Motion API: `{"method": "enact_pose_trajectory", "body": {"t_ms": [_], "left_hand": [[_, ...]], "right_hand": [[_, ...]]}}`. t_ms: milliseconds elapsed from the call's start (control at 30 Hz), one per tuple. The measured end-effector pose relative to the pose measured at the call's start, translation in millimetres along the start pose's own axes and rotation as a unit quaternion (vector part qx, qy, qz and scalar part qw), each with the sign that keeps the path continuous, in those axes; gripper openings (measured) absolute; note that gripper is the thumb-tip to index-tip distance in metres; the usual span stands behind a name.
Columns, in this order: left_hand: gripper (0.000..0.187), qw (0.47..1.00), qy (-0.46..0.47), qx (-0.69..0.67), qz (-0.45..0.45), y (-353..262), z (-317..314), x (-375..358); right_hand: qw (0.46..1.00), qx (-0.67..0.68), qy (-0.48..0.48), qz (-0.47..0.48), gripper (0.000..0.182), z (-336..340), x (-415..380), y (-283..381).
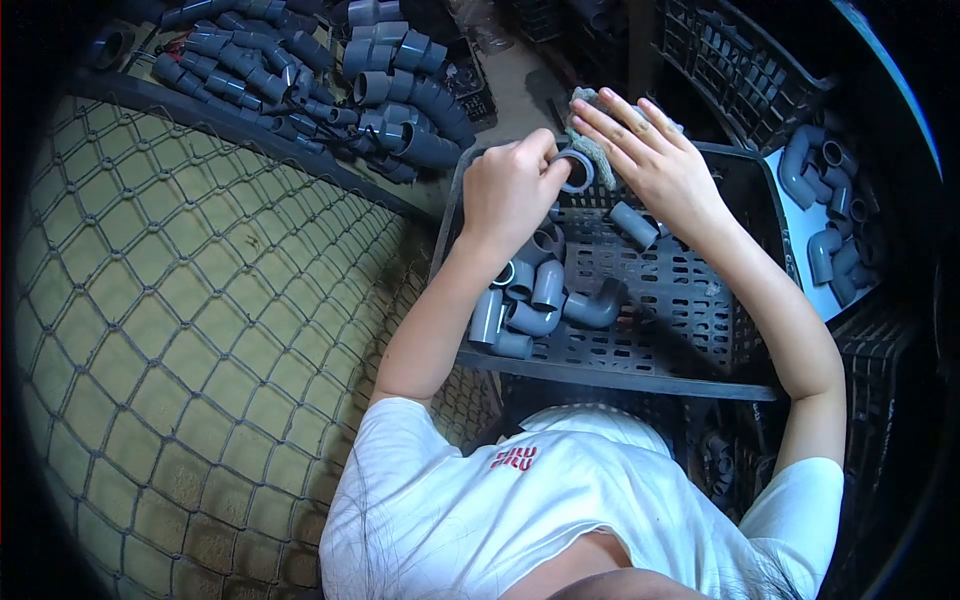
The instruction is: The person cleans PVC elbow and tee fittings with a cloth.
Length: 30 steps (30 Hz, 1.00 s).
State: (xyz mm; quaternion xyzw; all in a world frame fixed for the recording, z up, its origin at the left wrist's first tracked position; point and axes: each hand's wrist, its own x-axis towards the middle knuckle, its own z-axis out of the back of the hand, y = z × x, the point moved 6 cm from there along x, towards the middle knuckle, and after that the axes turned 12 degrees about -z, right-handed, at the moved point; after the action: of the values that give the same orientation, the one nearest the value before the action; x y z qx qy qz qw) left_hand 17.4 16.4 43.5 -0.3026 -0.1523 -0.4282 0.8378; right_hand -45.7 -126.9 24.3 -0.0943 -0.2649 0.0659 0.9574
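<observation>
Over the far left part of a black plastic crate (640, 380), my left hand (510, 190) grips a grey pipe fitting (577, 172), its round opening facing up. My right hand (650, 155) has its fingers stretched out and lies over a crumpled greenish cloth (597, 160), just right of that fitting. Whether the palm holds the cloth is hidden. Below my left hand, several grey elbow fittings (548, 285) are heaped in the crate's left side. A short grey fitting (634, 226) lies under my right wrist.
Chain-link mesh (200, 300) stands at the left. Beyond it are piled grey fittings (400, 90). At the right, more elbows (830, 255) lie on a white surface (800, 235); another black crate (740, 75) stands at the back right.
</observation>
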Motion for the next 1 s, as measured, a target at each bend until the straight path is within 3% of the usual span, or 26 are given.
{"method": "enact_pose_trajectory", "body": {"t_ms": [133,200,333,400,467,533,633,800,867,933,967,1000], "left_hand": [[0.018,0.99,0.057,0.037,-0.123,-20.3,-19.7,-8.3],[0.016,0.987,0.084,0.054,-0.125,-20.2,-24.3,-10.6],[0.017,0.995,0.049,0.037,-0.084,-2.0,-15.1,-0.3],[0.017,0.999,0.011,0.033,-0.009,10.1,-8.1,2.9],[0.016,0.999,0.017,0.035,-0.027,5.7,-14.1,-1.1],[0.015,0.987,0.057,0.031,-0.148,-15.4,-28.6,-8.8],[0.014,0.986,0.069,0.032,-0.147,-18.7,-29.2,-7.1],[0.014,0.993,0.01,0.04,-0.109,-16.1,-11.3,1.3],[0.013,0.985,0.002,0.075,-0.154,-23.0,-15.2,-4.2],[0.011,0.937,0.041,0.132,-0.32,-41.2,-25.4,-11.1],[0.011,0.918,0.032,0.157,-0.363,-45.0,-29.1,-13.4],[0.011,0.918,0.035,0.155,-0.364,-46.0,-32.1,-12.8]], "right_hand": [[0.999,0.024,0.019,0.009,0.06,-4.7,1.5,1.6],[0.996,0.057,0.061,0.032,0.058,-17.5,-9.3,8.2],[0.996,0.083,0.038,0.011,0.052,-9.1,-5.2,2.6],[0.997,0.065,0.041,0.012,0.051,-8.0,-2.4,1.6],[0.997,0.075,0.02,0.011,0.051,-7.2,-2.0,0.0],[0.997,0.076,0.02,0.025,0.051,-8.1,-5.0,4.5],[0.996,0.064,0.06,0.025,0.052,-19.0,-14.9,4.1],[0.991,0.116,-0.058,0.025,0.039,9.6,0.5,0.6],[0.993,0.105,-0.026,0.046,0.037,5.0,-1.7,3.2],[0.991,0.094,0.077,0.056,0.038,-9.0,-8.0,7.3],[0.988,0.098,0.11,0.043,0.041,-10.6,-13.7,7.6],[0.984,0.103,0.143,0.03,0.044,-13.5,-18.5,7.5]]}}
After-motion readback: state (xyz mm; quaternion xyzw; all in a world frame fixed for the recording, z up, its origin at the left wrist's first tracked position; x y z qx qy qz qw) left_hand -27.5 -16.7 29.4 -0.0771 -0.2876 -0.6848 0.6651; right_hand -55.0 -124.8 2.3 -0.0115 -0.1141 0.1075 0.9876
